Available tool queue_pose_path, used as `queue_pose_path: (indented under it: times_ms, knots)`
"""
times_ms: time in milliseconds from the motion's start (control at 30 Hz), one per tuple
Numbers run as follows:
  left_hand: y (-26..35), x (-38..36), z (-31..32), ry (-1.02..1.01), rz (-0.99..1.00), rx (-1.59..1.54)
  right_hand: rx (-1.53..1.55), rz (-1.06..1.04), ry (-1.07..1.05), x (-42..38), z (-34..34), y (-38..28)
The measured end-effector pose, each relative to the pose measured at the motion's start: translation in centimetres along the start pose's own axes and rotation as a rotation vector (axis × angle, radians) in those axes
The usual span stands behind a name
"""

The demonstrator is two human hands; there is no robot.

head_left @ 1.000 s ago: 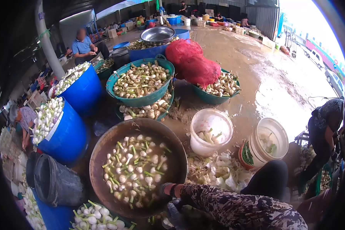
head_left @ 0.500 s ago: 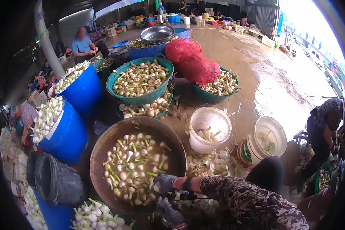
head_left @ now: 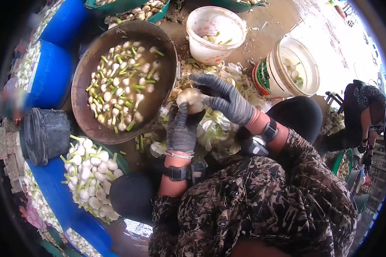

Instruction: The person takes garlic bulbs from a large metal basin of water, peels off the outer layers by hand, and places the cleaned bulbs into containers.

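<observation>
My left hand (head_left: 181,130), in a grey glove, holds a pale garlic bulb (head_left: 190,100) from below, its fingers wrapped round the lower side. On the right, my right hand (head_left: 229,102), also gloved, has its fingers spread beside and above the bulb, the lower ones at its edge. Beneath both hands lies a heap of peeled leaves (head_left: 218,128). The wide brown basin (head_left: 82,112) to the left holds murky water with many green-stemmed bulbs. White bulbs (head_left: 92,171) fill a green tub at the lower left.
Beyond the leaves stand a white bucket (head_left: 210,53) and a second white bucket (head_left: 272,75), both with bulbs inside. Blue barrels (head_left: 53,75) and black buckets (head_left: 47,132) line the left. At the right edge is another person (head_left: 364,115), bent forward.
The view has tilted down and shifted. My hands have moved from the basin's edge to in front of my body, where a bulb is now held. The buckets appear higher in the view.
</observation>
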State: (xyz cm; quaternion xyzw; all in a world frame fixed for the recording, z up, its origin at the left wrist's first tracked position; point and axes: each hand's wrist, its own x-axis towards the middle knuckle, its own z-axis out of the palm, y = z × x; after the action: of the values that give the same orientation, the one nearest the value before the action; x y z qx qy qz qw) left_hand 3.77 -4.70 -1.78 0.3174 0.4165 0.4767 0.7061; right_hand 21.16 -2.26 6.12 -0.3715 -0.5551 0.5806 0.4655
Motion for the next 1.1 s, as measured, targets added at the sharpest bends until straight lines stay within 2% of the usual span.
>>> queue_pose_path:
  times_ms: [67,100,133,233,333,367,467,567,667,767,800,867,900,1000,1033,1100]
  knots:
    - [2.2,-0.7,2.7,0.081,0.033,-0.306,-0.412,0.063,0.212,0.0,-2.3,1.6]
    - [2.2,-0.5,3.0,0.077,0.064,-0.264,-0.948,-0.021,0.208,0.0,-3.7,1.7]
    - [2.3,-0.4,3.3,0.072,0.097,-0.222,-1.267,0.031,0.131,0.1,-4.3,1.7]
    - [2.3,-0.5,4.2,0.133,0.134,-0.177,-0.979,-0.222,0.268,-0.6,-3.8,1.5]
    - [1.8,-0.3,4.9,0.239,0.121,-0.002,-0.906,-0.206,0.265,-0.5,-2.6,-0.5]
    - [1.4,0.1,4.8,0.233,0.163,0.07,-0.945,-0.264,0.291,-0.5,-2.5,0.1]
    - [0.8,0.2,5.1,0.263,0.184,0.244,-1.058,-0.135,0.277,-0.7,-2.5,0.5]
    - [0.8,0.3,5.2,0.254,0.231,0.391,-1.066,-0.164,0.33,-0.4,-2.4,1.2]
    - [1.3,0.0,5.6,0.227,0.184,0.296,-1.044,-0.127,0.325,-0.1,-2.7,0.6]
    - [1.8,-0.1,5.7,0.178,0.179,0.193,-0.61,0.079,0.288,0.3,-3.5,0.7]
    - [2.0,-0.1,5.7,0.161,0.189,0.136,-0.608,0.078,0.288,0.1,-3.6,0.7]
    - [1.6,0.2,5.2,0.164,0.208,0.179,-0.651,-0.073,0.381,-0.2,-3.7,0.5]
    - [1.3,0.4,4.9,0.189,0.223,0.207,-0.695,-0.101,0.345,-0.4,-3.8,0.4]
    - [1.3,0.4,4.8,0.211,0.265,0.309,-0.766,-0.081,0.292,-0.7,-3.0,-0.8]
    - [1.6,0.3,5.1,0.207,0.295,0.381,-0.847,-0.107,0.336,-0.9,-2.3,-1.6]
    - [2.2,0.1,5.7,0.188,0.287,0.39,-0.727,-0.033,0.309,-0.7,-2.4,-1.3]
